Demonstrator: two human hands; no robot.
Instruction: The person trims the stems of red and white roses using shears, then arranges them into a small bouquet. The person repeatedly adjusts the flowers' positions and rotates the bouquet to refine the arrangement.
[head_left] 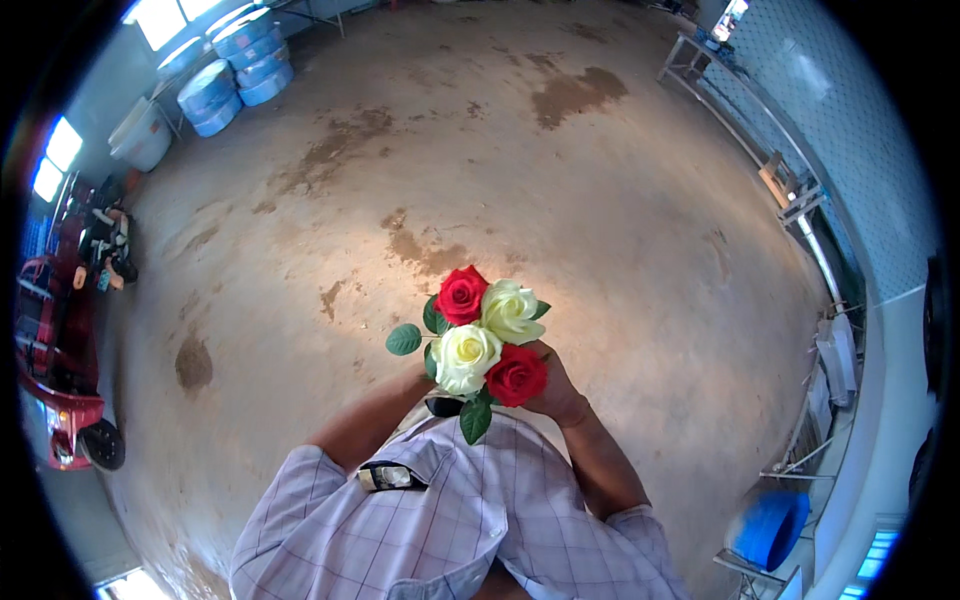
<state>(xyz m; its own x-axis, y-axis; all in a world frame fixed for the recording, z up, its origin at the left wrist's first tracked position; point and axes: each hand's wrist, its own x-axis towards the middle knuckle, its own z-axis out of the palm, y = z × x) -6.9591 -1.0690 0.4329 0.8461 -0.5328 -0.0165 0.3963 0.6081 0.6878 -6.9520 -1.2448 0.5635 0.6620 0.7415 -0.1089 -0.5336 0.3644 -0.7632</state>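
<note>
A small bunch of roses stands up in front of my waist, blooms facing me. One red rose (pixel 462 295) is at the far left and another red rose (pixel 517 376) at the near right. Between them sit two cream-white blooms, a farther white rose (pixel 511 312) and a nearer white rose (pixel 466 358). Green leaves (pixel 404 340) stick out around them; the stems are hidden below. My right hand (pixel 556 385) is closed at the bunch's right side, its fingertips covered by the blooms. My left hand (pixel 420 383) reaches under the left side, fingers hidden by flowers and leaves.
A stained bare floor (pixel 640 220) spreads around me. Blue round stacked containers (pixel 250 55) and a white bucket (pixel 142 135) stand far left. A red vehicle (pixel 65 415) is at the left edge. Along the right wall run a metal frame (pixel 735 120) and a blue barrel (pixel 768 528).
</note>
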